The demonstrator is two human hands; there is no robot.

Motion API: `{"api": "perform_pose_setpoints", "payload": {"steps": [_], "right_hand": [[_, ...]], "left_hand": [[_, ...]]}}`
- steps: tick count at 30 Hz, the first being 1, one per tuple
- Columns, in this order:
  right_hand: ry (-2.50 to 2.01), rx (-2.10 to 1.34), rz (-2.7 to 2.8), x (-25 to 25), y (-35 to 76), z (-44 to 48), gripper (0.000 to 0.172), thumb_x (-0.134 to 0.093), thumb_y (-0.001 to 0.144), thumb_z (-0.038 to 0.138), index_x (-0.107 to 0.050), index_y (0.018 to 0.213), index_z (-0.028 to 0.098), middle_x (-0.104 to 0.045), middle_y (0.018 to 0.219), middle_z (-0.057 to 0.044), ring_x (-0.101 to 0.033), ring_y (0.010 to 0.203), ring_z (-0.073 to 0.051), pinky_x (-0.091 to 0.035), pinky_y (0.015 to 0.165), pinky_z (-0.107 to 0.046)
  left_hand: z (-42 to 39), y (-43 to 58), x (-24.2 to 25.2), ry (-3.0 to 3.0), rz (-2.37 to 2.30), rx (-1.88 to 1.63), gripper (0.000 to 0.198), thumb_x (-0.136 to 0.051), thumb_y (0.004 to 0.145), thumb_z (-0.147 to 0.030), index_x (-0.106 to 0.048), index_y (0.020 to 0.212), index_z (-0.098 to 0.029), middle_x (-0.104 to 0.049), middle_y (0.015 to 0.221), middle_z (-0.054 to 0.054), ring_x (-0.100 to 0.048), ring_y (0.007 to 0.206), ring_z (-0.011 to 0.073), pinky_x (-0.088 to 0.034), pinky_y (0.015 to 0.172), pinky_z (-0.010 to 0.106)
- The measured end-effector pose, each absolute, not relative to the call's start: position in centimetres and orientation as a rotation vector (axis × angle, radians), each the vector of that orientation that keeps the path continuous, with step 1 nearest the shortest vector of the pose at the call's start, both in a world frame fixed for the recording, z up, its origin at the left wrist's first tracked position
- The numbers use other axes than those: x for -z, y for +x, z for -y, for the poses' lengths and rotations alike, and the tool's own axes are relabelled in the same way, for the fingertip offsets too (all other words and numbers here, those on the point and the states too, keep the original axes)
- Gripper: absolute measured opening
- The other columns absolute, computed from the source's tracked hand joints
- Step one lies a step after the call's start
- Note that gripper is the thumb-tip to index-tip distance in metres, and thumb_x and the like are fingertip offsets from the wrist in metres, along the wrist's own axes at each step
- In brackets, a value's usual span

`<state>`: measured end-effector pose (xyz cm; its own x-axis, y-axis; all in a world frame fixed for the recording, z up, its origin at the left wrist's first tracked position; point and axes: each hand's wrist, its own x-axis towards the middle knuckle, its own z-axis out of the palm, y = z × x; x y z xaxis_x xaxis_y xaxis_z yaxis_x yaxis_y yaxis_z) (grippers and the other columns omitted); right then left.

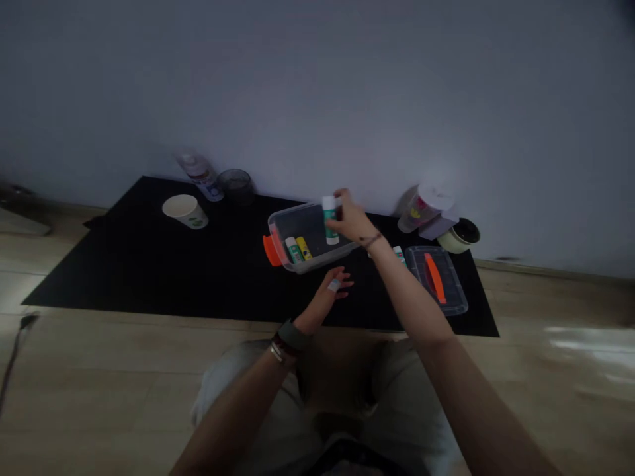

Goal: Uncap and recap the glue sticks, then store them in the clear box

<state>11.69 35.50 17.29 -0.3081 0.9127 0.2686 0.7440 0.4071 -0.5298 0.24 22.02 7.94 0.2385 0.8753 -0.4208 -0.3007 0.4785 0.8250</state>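
Note:
A green glue stick with a white cap (331, 221) is upright in my right hand (351, 218), over the clear plastic box (317, 262). Inside the box, towards its left end, lie another green glue stick (294, 250) and a yellow stick (303, 248). An orange latch (271, 250) hangs out at the box's left side. My left hand (333, 291) is just in front of the box, fingers apart and holding nothing, with a white wrap on one finger. Partly behind my right forearm, one more white-capped green stick (399, 255) lies on the table.
The box's clear lid (459, 294) with an orange handle lies on the black table (208, 284) at right. Behind it stand a plastic cup (413, 213) and a cream round container (459, 236). A paper cup (186, 210), a bottle (201, 175) and a dark glass (237, 187) stand at left.

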Motion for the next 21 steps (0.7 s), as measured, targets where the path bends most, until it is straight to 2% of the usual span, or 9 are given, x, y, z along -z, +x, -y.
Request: {"api": "perform_pose_setpoints", "payload": {"steps": [2,5,7,9,11,13,15,17,21], "right_hand": [[-1.406,-0.566,2.046,-18.2,14.2,-32.9,0.067,-0.061,0.086,0.025,-0.033,0.146,0.016,-0.063,0.091,-0.001,-0.061,0.069,-0.014,-0.052,0.068,-0.027],[-1.412,-0.799,1.925,-17.6,17.2,-27.9,0.055,-0.065,0.080,0.029,-0.045,0.131,0.021,-0.059,0.084,0.003,-0.056,0.065,-0.012,-0.047,0.061,-0.024],[-1.436,-0.992,1.863,-16.0,18.2,-24.9,0.040,-0.064,0.081,0.034,-0.051,0.118,0.022,-0.057,0.079,0.004,-0.055,0.064,-0.013,-0.045,0.059,-0.024],[-1.474,-1.126,1.798,-14.3,18.5,-22.8,0.027,-0.061,0.086,0.041,-0.054,0.104,0.022,-0.056,0.073,0.005,-0.054,0.062,-0.013,-0.045,0.058,-0.024],[-1.507,-1.129,1.757,-13.0,18.5,-21.4,0.026,-0.058,0.090,0.048,-0.057,0.092,0.022,-0.053,0.068,0.005,-0.054,0.062,-0.014,-0.045,0.059,-0.025],[-1.546,-1.031,1.743,-12.5,18.7,-20.5,0.031,-0.056,0.093,0.052,-0.059,0.086,0.021,-0.054,0.067,0.004,-0.054,0.064,-0.014,-0.045,0.060,-0.025],[-1.592,-0.946,1.736,-12.7,19.2,-19.6,0.033,-0.056,0.095,0.052,-0.063,0.089,0.020,-0.060,0.074,0.001,-0.058,0.069,-0.014,-0.049,0.063,-0.026],[-1.620,-0.893,1.728,-13.1,19.8,-19.0,0.031,-0.058,0.097,0.047,-0.066,0.101,0.018,-0.067,0.094,-0.003,-0.063,0.080,-0.016,-0.054,0.072,-0.029],[-1.628,-0.864,1.706,-13.7,20.4,-18.6,0.036,-0.061,0.098,0.039,-0.061,0.126,0.017,-0.062,0.127,-0.009,-0.064,0.107,-0.022,-0.057,0.090,-0.042]], "left_hand": [[-22.2,0.3,-8.4,0.696,-1.079,-0.987,0.047,-0.056,0.095,-0.051,-0.053,0.131,-0.022,-0.059,0.135,0.013,-0.063,0.118,0.0249,-0.051,0.088,0.034],[-21.8,0.4,-9.2,0.854,-1.059,-1.068,0.049,-0.057,0.094,-0.055,-0.054,0.131,-0.023,-0.060,0.134,0.010,-0.060,0.119,0.0229,-0.050,0.092,0.032],[-21.1,0.5,-9.4,0.990,-0.999,-0.961,0.051,-0.059,0.090,-0.061,-0.059,0.123,-0.021,-0.066,0.121,0.008,-0.063,0.106,0.0208,-0.050,0.085,0.030],[-20.1,0.8,-9.4,1.078,-0.945,-0.766,0.053,-0.057,0.089,-0.067,-0.062,0.110,-0.019,-0.068,0.097,0.006,-0.063,0.082,0.0170,-0.048,0.070,0.027],[-19.2,1.0,-9.3,1.115,-0.914,-0.623,0.055,-0.052,0.089,-0.072,-0.061,0.098,-0.019,-0.061,0.077,0.001,-0.054,0.063,0.0128,-0.042,0.059,0.026],[-18.5,1.2,-9.6,1.160,-0.884,-0.567,0.056,-0.049,0.089,-0.073,-0.059,0.089,-0.018,-0.054,0.068,-0.001,-0.046,0.057,0.0109,-0.037,0.056,0.026],[-18.2,1.2,-10.2,1.191,-0.827,-0.520,0.056,-0.050,0.089,-0.073,-0.058,0.085,-0.018,-0.052,0.069,-0.001,-0.043,0.057,0.0099,-0.036,0.055,0.026],[-18.1,1.1,-11.1,1.163,-0.740,-0.464,0.057,-0.051,0.088,-0.074,-0.057,0.083,-0.017,-0.052,0.071,-0.001,-0.043,0.056,0.0089,-0.035,0.054,0.025],[-18.5,1.4,-12.3,0.928,-0.537,-0.376,0.063,-0.051,0.084,-0.079,-0.055,0.084,-0.016,-0.049,0.064,-0.003,-0.041,0.048,0.0076,-0.037,0.048,0.024]]}}
